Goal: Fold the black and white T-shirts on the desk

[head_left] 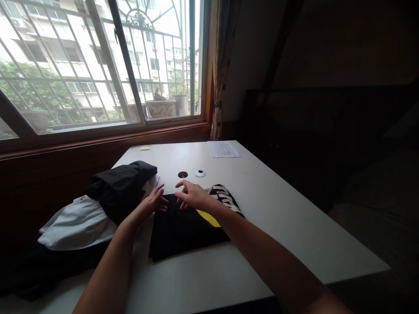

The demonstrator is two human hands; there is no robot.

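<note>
Garment (186, 237), folded, right hand (191, 195) above, left hand (153, 201) near edge

Daylight is streaming through a window (128, 61), with bars (98, 81) crossing outside and an ornate arch (139, 19) curving above. Pale buildings (59, 35) are rising behind green trees (36, 89), while a pot (161, 109) is standing just beyond the pane. A patterned curtain (220, 65) is hanging at the right edge, a tie (218, 106) gathering it. Papers (224, 149) are lying at the far end of a white table (281, 209), a yellow note (145, 148) is resting near the far left corner, and a round cap (197, 174) is sitting just beside a hole (183, 174).
</note>
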